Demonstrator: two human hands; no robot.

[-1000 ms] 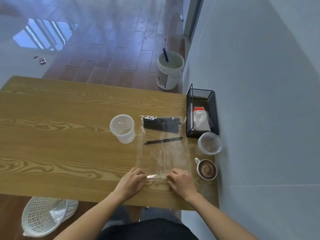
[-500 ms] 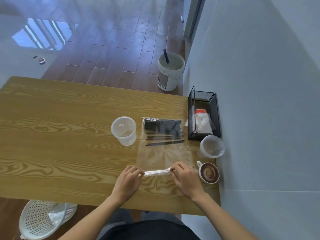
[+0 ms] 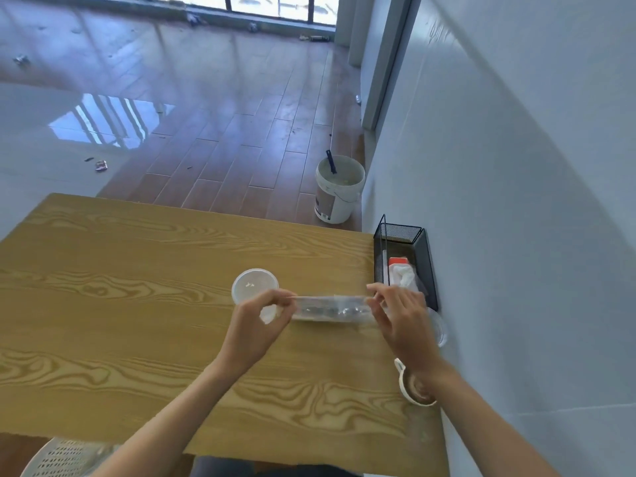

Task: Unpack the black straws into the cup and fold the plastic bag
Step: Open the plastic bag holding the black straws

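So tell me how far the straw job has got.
Done: nothing visible; the clear cup looks empty. In hand: the left hand and right hand pinch the ends of the plastic bag, stretched between them above the table, dark straws apparently inside. Left: straws into the cup, then folding the bag.

Clear glossy plastic bag (image 3: 332,308); wood-grain table (image 3: 137,287); black wire-mesh basket (image 3: 421,256)

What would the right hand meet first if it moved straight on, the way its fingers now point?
Probably the black wire-mesh basket by the wall: the right hand, pinching the clear plastic bag, points toward it. Depth is unclear.
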